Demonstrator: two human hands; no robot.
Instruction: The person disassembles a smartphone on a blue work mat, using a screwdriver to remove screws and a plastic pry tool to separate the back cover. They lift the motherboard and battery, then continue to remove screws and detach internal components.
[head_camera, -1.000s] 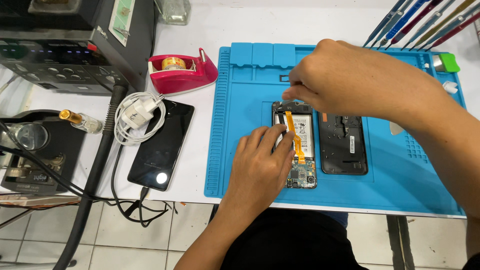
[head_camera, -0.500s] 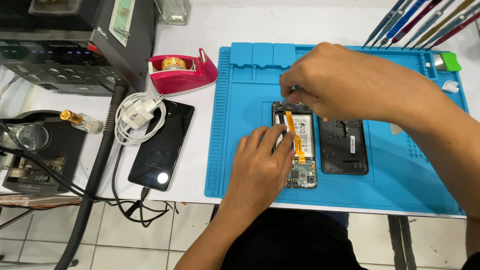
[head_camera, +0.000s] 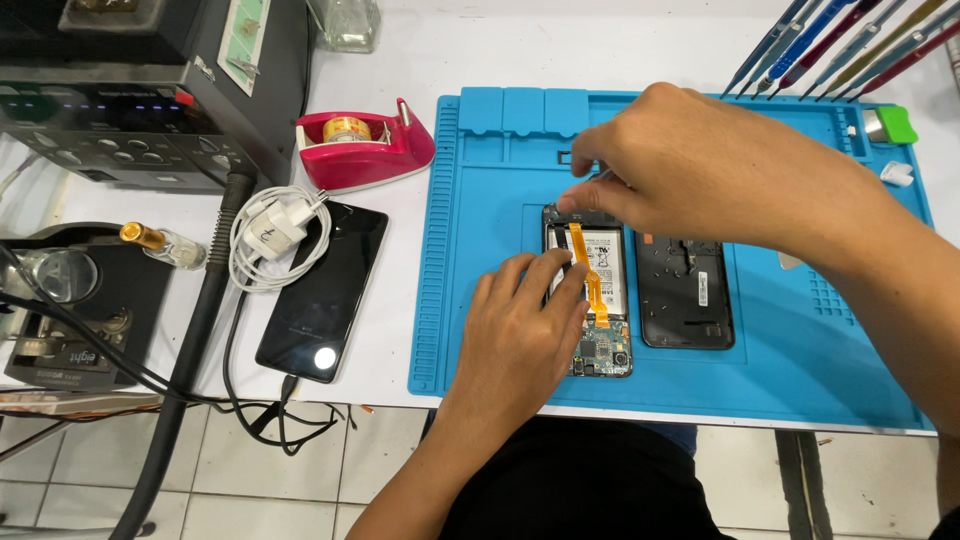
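Resting hand: left hand (head_camera: 525, 325) lies flat, fingers spread and gripping nothing, on the near left part of the opened phone (head_camera: 590, 300), fingertips touching its left edge.
Working hand: right hand (head_camera: 690, 165) is pinched closed on a thin metal tool (head_camera: 598, 176), at the phone's far end; what kind of tool it is, I cannot tell.
Phone: lies face down on the blue mat (head_camera: 480, 300), near its middle, back removed; a white battery and an orange ribbon cable (head_camera: 588, 270) running lengthwise show, with the circuit board at the near end.
Back cover: black cover (head_camera: 685, 293) lies just right of the phone, inside up, on the same mat.
Mat: sits on the white tabletop (head_camera: 400, 230), its near edge close to the tabletop's edge.
Left of mat: a second phone (head_camera: 322, 290), black and screen up, with a white charger (head_camera: 275, 228) and coiled cable on its far end.
Tape: pink dispenser (head_camera: 365, 150) stands far left of the mat.
Far right: a row of screwdrivers (head_camera: 840, 45) stands beyond the mat; a green-capped item (head_camera: 890, 123) sits at the mat's far right corner.
Far left: dark bench equipment (head_camera: 150, 100) and a thick black hose (head_camera: 195, 340).
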